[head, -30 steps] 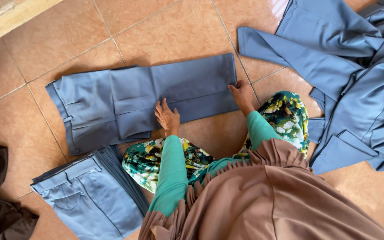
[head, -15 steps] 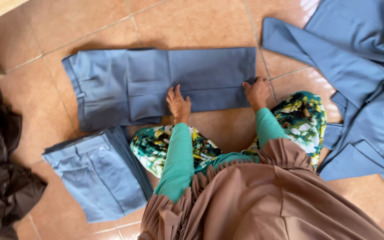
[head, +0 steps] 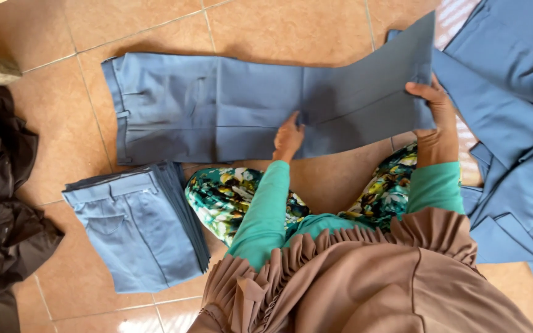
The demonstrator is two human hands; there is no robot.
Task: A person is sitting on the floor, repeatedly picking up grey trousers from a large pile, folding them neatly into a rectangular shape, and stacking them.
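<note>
Trousers point(head: 217, 108) of blue-grey cloth lie stretched across the tiled floor point(head: 266, 28) in the head view, waistband to the left and leg ends to the right, just beyond the person's knees. The left hand point(head: 288, 137) presses flat on the near edge of the cloth about midway along the legs, fingers together and pointing away from the body, pinning the spot where a crease shows. The right hand point(head: 432, 111) is clamped on the leg ends, thumb on the near side and fingers curled behind the cloth, and has that end raised off the floor and tilted up. This looks like the fold in hand: the hem end is being brought over toward the waistband, with the left hand marking the fold line. By my judgement the next move calls for carrying the raised end leftward, laying it level on the upper half with edges matched, while the left hand slides out from under without dragging the cloth askew. To the near left sits a folded stack point(head: 137, 228) of similar blue trousers, just beside the person's knee in its flowered fabric point(head: 229, 197). A loose heap of blue garments point(head: 513, 123) spreads on the right, touching the raised leg ends. Dark brown clothing point(head: 1, 203) lies bunched at the far left, well apart from the hands.
</note>
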